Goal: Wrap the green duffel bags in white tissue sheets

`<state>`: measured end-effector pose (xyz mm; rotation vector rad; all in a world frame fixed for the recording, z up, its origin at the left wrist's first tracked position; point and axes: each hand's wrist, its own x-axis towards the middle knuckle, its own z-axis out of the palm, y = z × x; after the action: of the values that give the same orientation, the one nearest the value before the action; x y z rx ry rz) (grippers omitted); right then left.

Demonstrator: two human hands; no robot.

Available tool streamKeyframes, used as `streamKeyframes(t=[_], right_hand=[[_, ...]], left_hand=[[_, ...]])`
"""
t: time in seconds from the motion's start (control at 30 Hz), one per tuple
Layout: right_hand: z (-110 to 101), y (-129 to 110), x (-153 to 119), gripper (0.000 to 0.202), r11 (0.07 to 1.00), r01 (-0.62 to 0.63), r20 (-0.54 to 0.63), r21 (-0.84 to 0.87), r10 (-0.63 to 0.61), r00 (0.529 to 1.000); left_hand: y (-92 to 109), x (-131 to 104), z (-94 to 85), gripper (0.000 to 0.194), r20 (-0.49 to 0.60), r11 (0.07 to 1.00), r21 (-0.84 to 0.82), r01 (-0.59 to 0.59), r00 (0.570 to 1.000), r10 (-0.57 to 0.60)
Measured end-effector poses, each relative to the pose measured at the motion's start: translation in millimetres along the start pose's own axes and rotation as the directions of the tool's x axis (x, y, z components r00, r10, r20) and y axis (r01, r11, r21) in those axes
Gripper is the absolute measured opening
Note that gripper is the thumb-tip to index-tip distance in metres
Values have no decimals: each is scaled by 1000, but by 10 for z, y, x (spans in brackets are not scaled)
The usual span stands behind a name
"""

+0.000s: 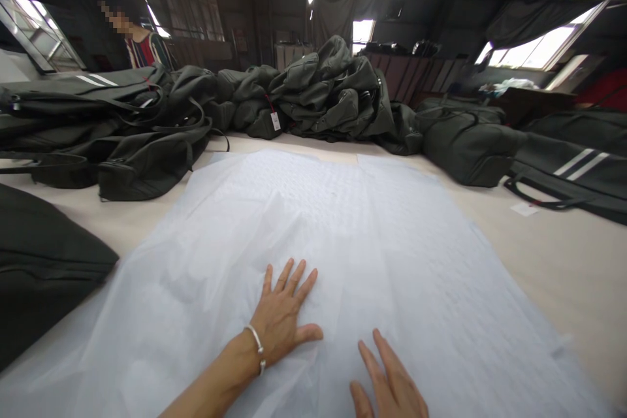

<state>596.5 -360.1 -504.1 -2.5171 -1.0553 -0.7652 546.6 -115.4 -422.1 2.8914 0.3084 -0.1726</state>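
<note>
A large sheet of thin white translucent plastic [313,228] lies spread over the cream table [563,261], reaching from the near edge to the middle. My left hand [281,313] rests flat on the sheet with fingers spread; a silver bracelet circles its wrist. My right hand [389,379] lies open on the sheet just to the right, partly cut off by the bottom edge. Neither hand holds anything.
Dark green bags are piled along the far side of the table [323,91], stacked at the left [112,124] and right [470,144]. Another dark bag [39,268] lies at the near left. A person in a striped top [144,49] stands at the far left.
</note>
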Motion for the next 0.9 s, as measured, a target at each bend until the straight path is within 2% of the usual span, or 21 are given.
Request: streamKeyframes(t=[0.07, 0.17, 0.3, 0.47, 0.6, 0.73, 0.9], right_hand=[[12, -6, 132, 63, 999, 28, 32, 32, -29, 999], [87, -61, 229, 67, 997, 57, 85, 46, -61, 995], [182, -154, 185, 71, 1000, 6, 106, 17, -8, 994], [205, -274, 129, 71, 996, -94, 129, -6, 94, 987], [207, -342, 119, 74, 988, -153, 147, 0, 152, 977], [220, -361, 106, 75, 987, -162, 143, -20, 163, 976], [208, -367, 105, 76, 986, -156, 170, -65, 165, 971]], left_hand=[[-9, -6, 13, 95, -18, 1000, 0, 0, 1000, 0], [1, -15, 29, 94, -27, 1000, -9, 2, 1000, -3], [70, -15, 63, 93, -25, 1000, -17, 17, 1000, -17], [196, 10, 147, 92, -13, 996, -4, 91, 996, -91], [215, 35, 250, 88, -59, 995, 4, 103, 993, -103], [188, 62, 319, 86, -83, 995, 19, 93, 992, -91], [174, 83, 320, 84, -84, 998, 8, 58, 995, -57]])
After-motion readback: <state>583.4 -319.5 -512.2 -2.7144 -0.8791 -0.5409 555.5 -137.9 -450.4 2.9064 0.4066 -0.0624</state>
